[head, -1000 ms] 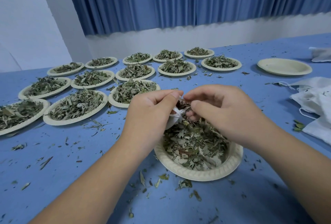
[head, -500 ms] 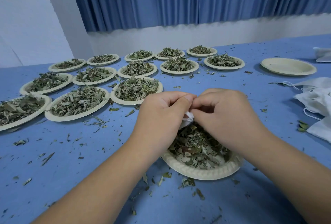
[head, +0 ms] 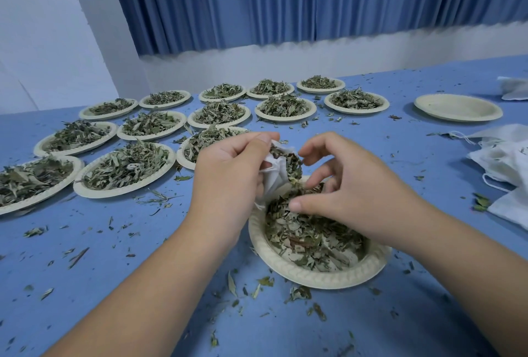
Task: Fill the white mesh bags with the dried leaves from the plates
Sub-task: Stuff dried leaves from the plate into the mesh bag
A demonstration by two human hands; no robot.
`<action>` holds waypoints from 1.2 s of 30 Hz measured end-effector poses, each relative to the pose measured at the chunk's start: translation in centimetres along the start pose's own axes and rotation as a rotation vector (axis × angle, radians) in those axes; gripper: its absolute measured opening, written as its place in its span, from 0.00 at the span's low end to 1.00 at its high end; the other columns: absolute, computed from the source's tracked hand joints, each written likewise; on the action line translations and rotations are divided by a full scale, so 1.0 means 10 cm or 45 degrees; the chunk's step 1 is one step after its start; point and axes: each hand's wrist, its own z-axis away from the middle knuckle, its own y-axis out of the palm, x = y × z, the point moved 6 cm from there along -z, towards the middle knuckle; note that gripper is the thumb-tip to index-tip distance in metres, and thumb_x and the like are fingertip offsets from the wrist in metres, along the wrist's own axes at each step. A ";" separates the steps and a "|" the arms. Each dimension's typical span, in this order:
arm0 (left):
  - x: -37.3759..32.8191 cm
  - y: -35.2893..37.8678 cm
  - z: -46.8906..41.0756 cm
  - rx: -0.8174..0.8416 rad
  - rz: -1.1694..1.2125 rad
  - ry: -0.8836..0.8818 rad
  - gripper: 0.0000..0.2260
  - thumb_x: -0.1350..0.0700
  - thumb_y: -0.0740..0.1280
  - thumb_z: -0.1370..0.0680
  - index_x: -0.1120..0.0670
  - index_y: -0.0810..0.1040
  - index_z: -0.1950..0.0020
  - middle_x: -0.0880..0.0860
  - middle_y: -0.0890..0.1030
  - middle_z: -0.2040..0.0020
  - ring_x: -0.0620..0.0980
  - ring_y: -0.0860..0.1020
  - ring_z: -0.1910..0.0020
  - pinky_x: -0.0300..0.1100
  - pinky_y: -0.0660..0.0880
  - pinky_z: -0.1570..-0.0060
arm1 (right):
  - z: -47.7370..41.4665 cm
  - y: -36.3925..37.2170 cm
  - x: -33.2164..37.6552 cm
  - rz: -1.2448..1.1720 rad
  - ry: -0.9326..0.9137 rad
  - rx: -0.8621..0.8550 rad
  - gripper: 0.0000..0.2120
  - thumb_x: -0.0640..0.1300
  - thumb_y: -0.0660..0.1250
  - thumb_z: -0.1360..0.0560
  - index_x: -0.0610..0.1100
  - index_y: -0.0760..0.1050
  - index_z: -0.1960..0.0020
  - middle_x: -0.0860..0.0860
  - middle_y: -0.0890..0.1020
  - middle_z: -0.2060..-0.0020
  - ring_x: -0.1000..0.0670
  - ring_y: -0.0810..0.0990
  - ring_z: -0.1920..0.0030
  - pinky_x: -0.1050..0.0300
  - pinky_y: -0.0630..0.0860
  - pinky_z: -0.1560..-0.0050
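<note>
The blue table (head: 400, 156) runs wide ahead of me. Rows of full plates (head: 125, 168) of dried leaves wait on my left, and one empty plate (head: 457, 106) sits far off to the right. The spare mesh bags (head: 503, 162) lie in a white heap at the right edge.

Right in front of me is the near plate (head: 328, 278), which holds a good layer of dried leaves (head: 314, 239). My left hand (head: 228, 174) grips the white mesh bag (head: 274, 176) just above the plate's far rim, with the fingers curled round its bunched cloth. Its mouth is tipped towards my other hand.

Half a second ago both sets of fingertips met at that mouth, pressing a pinch of leaf in. Now my right hand (head: 357, 194) has come away from it. Its fingers are spread and loosely bent over the plate, the thumb is low on the leaves, and I can see nothing held in it.

The mouth now shows, with a clump of leaves (head: 288, 162) packed into it. I take that load to be in and the hand to be free for the next pinch. The bag looks only partly full, and crumbs are scattered round the plate, so I should keep the mouth over it.
</note>
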 end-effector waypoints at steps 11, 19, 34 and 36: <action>-0.05 0.14 0.10 0.138 0.049 -0.062 0.08 0.62 0.63 0.20 0.59 0.83 0.52 0.44 0.68 0.82 0.39 0.65 0.85 0.28 0.62 0.81 | -0.06 -0.07 -0.02 -0.483 -0.077 -0.142 0.07 0.38 0.77 0.34 0.47 0.81 0.65 0.55 0.79 0.74 0.58 0.74 0.73 0.67 0.72 0.71; -0.10 0.20 0.16 0.239 0.132 -0.068 0.08 0.64 0.61 0.19 0.64 0.80 0.50 0.45 0.71 0.82 0.39 0.69 0.85 0.26 0.63 0.81 | -0.12 -0.07 -0.13 -0.704 0.033 -0.088 0.11 0.50 0.77 0.43 0.51 0.80 0.64 0.49 0.76 0.67 0.52 0.72 0.69 0.64 0.68 0.72; -0.19 0.14 0.14 0.328 0.054 0.055 0.09 0.63 0.63 0.20 0.58 0.82 0.55 0.45 0.76 0.77 0.39 0.70 0.81 0.28 0.66 0.78 | -0.25 0.06 0.01 -0.811 0.230 0.399 0.17 0.42 0.78 0.40 0.44 0.81 0.52 0.46 0.81 0.59 0.52 0.80 0.65 0.63 0.73 0.74; -0.23 0.11 0.12 0.243 -0.135 0.240 0.09 0.61 0.65 0.21 0.54 0.84 0.57 0.45 0.80 0.72 0.37 0.73 0.76 0.28 0.68 0.73 | -0.29 0.06 0.06 -0.641 0.225 0.351 0.12 0.36 0.76 0.36 0.41 0.80 0.53 0.48 0.80 0.64 0.54 0.79 0.69 0.63 0.73 0.75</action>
